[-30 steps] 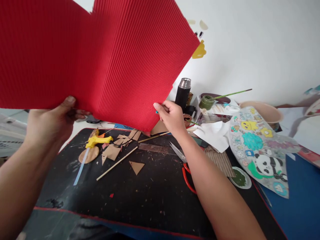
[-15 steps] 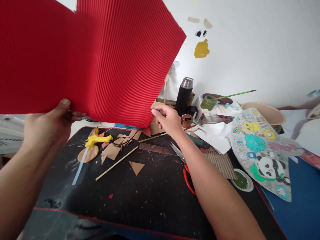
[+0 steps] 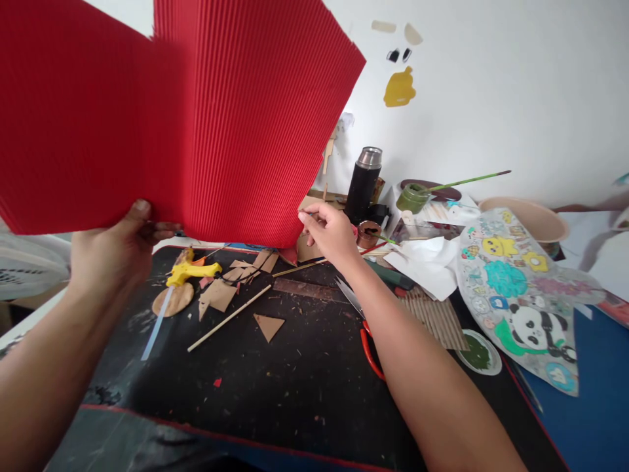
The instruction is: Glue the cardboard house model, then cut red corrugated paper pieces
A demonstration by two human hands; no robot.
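A large red corrugated paper sheet (image 3: 246,124) is held up above the table, bent along a vertical line into two panels. My left hand (image 3: 120,246) grips its lower edge near the bend, thumb in front and fingers behind. At the sheet's lower right corner, the thumb and fingers of my right hand (image 3: 327,229) are pinched together on the edge; the fingertips are partly hidden. Below my right forearm lie scissors (image 3: 371,354) with red handles, partly covered by the arm. A yellow glue gun (image 3: 194,270) with a pale glue stick rests under the sheet.
The black table mat (image 3: 236,406) carries cardboard scraps (image 3: 269,326), a thin wooden stick (image 3: 228,319) and a metal ruler (image 3: 309,290). Toward the back stand a black thermos (image 3: 362,187) and a green paint jar (image 3: 413,198). A drawn-on fan-shaped board (image 3: 521,295) is at right.
The red sheet has shifted slightly, its left panel swinging inward and tilting. My left hand has moved a little right with it; my right hand stays at the corner.
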